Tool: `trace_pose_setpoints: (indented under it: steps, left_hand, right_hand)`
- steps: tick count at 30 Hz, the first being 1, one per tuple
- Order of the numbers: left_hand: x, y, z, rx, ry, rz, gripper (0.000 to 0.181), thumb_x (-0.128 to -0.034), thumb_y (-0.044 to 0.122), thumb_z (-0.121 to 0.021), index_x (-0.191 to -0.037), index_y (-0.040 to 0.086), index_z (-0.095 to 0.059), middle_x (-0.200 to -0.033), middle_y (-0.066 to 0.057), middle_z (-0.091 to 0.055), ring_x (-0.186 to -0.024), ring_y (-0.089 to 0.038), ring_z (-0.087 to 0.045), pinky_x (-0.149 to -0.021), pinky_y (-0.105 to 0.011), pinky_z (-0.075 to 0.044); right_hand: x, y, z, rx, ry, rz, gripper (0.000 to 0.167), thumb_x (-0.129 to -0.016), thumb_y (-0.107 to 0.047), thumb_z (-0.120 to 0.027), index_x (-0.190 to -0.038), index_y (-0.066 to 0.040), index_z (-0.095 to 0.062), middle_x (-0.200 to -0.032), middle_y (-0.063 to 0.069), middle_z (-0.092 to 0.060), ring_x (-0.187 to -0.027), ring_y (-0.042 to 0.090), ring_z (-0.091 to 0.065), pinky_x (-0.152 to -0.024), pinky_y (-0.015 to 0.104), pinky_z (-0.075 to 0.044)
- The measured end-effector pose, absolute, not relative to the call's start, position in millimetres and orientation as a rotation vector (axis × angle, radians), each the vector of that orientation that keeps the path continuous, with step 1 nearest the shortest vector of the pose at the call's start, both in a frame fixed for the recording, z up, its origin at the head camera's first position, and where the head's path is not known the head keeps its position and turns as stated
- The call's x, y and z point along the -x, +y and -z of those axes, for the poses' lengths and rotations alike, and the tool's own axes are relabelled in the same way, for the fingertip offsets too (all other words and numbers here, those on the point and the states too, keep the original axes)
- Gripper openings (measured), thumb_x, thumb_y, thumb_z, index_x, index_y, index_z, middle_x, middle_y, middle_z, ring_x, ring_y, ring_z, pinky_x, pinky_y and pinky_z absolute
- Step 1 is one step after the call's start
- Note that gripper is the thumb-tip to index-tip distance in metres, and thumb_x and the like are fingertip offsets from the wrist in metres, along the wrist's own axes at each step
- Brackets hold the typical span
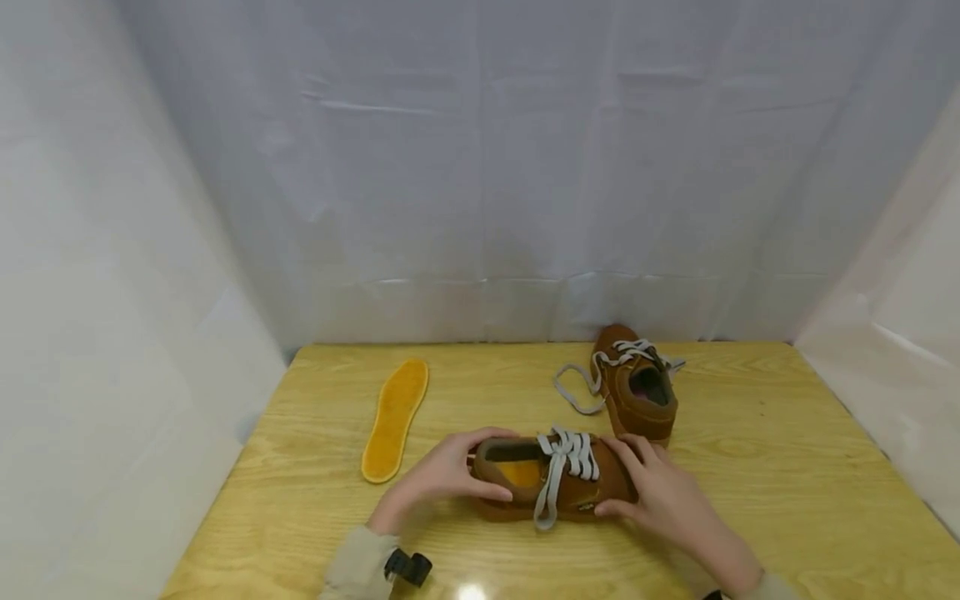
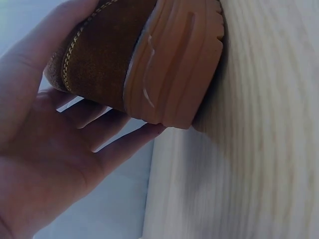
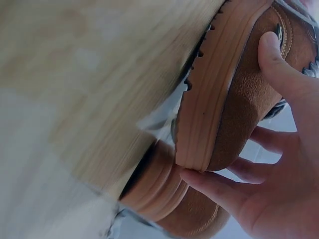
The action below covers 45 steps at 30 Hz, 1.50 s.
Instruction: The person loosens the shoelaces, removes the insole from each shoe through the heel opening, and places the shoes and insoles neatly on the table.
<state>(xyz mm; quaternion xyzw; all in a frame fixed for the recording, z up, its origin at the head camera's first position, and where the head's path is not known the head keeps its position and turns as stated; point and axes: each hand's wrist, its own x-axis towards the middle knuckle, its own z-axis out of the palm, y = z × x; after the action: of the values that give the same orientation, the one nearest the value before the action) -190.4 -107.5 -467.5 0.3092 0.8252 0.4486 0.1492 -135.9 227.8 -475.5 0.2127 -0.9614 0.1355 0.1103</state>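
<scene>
Between my two hands a brown suede shoe (image 1: 517, 508) lies sideways on the table, its heel to the left and toe to the right. Pale laces (image 1: 573, 454) are tied across it, and a yellow insole (image 1: 521, 473) shows inside the opening. My left hand (image 1: 453, 471) grips the heel, thumb on the near side and fingers around the back. At the toe, my right hand (image 1: 663, 496) holds the shoe with the thumb on the near side and fingers on the far side. In the right wrist view the toe's rubber sole (image 3: 209, 99) faces the camera.
Just behind the toe stands a second brown shoe (image 1: 630, 417), its loose lace (image 1: 570, 404) trailing to the left. A loose yellow insole (image 1: 393, 421) lies on the wooden table (image 1: 315, 533) at the left. White sheeting (image 1: 480, 208) surrounds the back and sides.
</scene>
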Motion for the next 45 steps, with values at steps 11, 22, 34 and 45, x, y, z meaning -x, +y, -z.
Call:
trace_pose_setpoints:
  steps: [11, 22, 34, 45]
  left_hand:
    - [194, -122, 461, -0.847, 2.389, -1.311, 0.072, -0.0842, 0.036, -0.085, -0.147, 0.020, -0.053, -0.145, 0.004, -0.056, -0.131, -0.021, -0.054, -0.106, -0.047, -0.045]
    - [197, -127, 460, -0.847, 2.404, -1.284, 0.072, -0.0855, 0.035, -0.083, -0.148, 0.020, -0.051, -0.148, 0.002, -0.053, -0.135, -0.024, -0.051, -0.107, -0.051, -0.044]
    - [197, -131, 459, -0.783, 2.327, -1.308, 0.067, -0.0919, 0.039, -0.076, -0.151, 0.029, -0.045, -0.152, -0.001, -0.048, -0.137, -0.027, -0.049, -0.106, -0.050, -0.046]
    - [197, -109, 435, -0.850, 2.567, -1.456, 0.034, -0.1068, 0.030, -0.054, -0.133, 0.012, -0.065, -0.130, -0.005, -0.067, -0.119, -0.024, -0.064, -0.104, -0.049, -0.049]
  right_hand:
    - [150, 213, 480, -0.658, -2.786, -0.378, 0.093, -0.076, -0.066, -0.076, -0.150, -0.016, -0.050, -0.132, 0.016, -0.057, -0.112, 0.040, -0.061, -0.076, 0.053, -0.057]
    - [149, 200, 476, -0.727, -2.756, -0.324, 0.082, -0.093, -0.053, -0.065, -0.153, -0.003, -0.042, -0.149, 0.024, -0.046, -0.132, 0.046, -0.049, -0.097, 0.056, -0.051]
    - [152, 184, 482, -0.791, -2.735, -0.290, 0.088, -0.097, -0.056, -0.054, -0.156, 0.005, -0.029, -0.161, 0.023, -0.031, -0.144, 0.044, -0.035, -0.109, 0.060, -0.039]
    - [151, 184, 481, -0.764, -2.750, -0.296, 0.087, -0.096, -0.052, -0.060, -0.155, 0.006, -0.032, -0.157, 0.024, -0.038, -0.140, 0.044, -0.043, -0.107, 0.061, -0.041]
